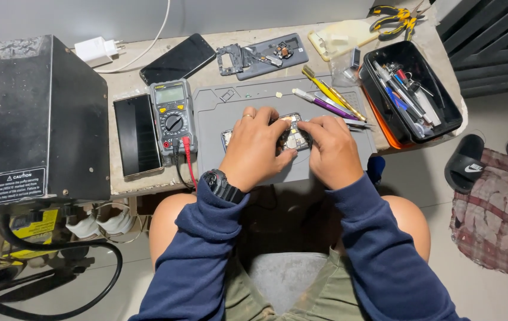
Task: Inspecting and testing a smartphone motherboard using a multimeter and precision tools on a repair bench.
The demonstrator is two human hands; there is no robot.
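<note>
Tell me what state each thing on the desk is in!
Opened phone: back off, insides showing, held by both hands.
Left hand: fingers gripping the phone.
Right hand: fingers pressing on the phone.
Meter: screen blank, leads plugged in.
Black phone: screen dark.
Tool tray: open, full of tools.
Charger: lying loose on the desk.

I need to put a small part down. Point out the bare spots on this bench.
Bare room: the grey mat's upper left, between the multimeter and the left hand; also the benchtop strip between the dark phone and the mat's top edge. Crowded: the mat's right side with the pens and tools, and the full black tray.
</note>
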